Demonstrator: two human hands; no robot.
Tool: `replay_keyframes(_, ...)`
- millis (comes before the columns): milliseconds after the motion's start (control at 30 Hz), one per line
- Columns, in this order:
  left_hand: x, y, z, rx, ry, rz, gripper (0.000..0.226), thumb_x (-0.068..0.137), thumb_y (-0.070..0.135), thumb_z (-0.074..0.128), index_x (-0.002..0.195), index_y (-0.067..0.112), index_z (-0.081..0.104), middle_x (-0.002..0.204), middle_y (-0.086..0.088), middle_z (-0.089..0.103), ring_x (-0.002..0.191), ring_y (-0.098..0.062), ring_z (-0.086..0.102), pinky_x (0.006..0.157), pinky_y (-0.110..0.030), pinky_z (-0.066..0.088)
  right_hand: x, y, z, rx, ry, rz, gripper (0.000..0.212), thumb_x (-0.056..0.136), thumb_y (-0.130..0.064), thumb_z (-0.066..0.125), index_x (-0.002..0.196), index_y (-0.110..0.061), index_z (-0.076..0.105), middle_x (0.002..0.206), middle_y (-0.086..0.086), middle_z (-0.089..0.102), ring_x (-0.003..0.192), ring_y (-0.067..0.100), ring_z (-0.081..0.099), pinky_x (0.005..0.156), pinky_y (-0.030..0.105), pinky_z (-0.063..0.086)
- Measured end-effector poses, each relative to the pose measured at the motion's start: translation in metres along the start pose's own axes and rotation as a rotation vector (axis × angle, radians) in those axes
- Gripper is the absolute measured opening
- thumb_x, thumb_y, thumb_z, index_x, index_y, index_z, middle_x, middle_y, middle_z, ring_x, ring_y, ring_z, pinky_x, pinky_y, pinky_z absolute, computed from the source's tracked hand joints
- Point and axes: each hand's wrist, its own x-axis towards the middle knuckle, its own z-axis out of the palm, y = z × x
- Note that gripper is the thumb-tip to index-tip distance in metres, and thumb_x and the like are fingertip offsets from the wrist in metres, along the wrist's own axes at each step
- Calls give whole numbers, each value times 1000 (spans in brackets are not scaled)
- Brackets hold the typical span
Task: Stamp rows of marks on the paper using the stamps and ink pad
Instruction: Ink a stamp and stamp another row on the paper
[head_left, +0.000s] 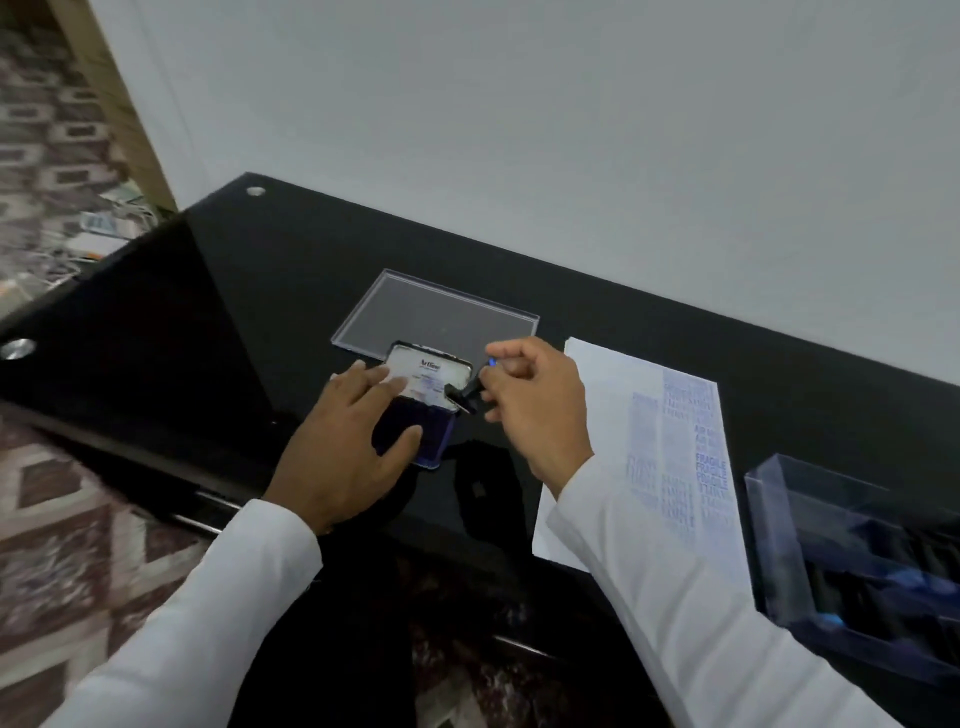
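Right hand (524, 400) pinched a small black stamp (464, 393) at the ink pad (415, 431).
From the head camera, the left hand (348, 436) lay flat with straight fingers on the open pad, likely to stop it sliding. The stamp sat at the pad's edge for ink. Just to the right lay the paper (623, 415), with blue rows already on it, close for stamping. A clear box (779, 519) of more stamps stood beside it.

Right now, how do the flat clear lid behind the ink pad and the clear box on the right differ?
The flat clear plastic lid lies low on the black glossy desk, far side of the open ink pad, and holds nothing. The clear plastic box has tall walls, sits right of the white stamped paper, and holds dark stamps. Both are transparent, and neither hand touches them.
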Motion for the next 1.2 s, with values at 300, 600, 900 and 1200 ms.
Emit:
replay_keyframes(300,-19,-38,-16,52,-20,-56,70,87,53,55,148,20,46,155,-1,41,150,-22,25,123,-41,19,-21,-10,43,-228,-120,-150,19,91,-17,68,107,-24,71,102,-8,69,85,12,68,73,28,61)
replay_keyframes(600,-17,-48,-10,143,-67,-55,73,85,60,46,148,24,47,158,-2,39,151,-24,22,123,-38,8,-24,-7,56,-468,-199,-308,26,92,-20,68,118,-22,69,120,-3,65,101,12,64,92,25,55)
replay_keyframes(900,-17,-51,-5,192,-69,-49,67,87,60,48,145,26,51,159,-3,37,152,-23,21,122,-37,6,-19,-6,59,-539,-220,-313,28,92,-19,68,120,-18,70,122,1,65,102,15,63,93,35,55)
replay_keyframes(1200,-17,-52,-2,204,-57,-52,66,87,61,46,144,27,51,158,-3,39,151,-24,23,122,-38,8,-17,-7,59,-556,-215,-313,29,92,-21,69,121,-20,70,122,-1,66,98,11,64,93,31,55)
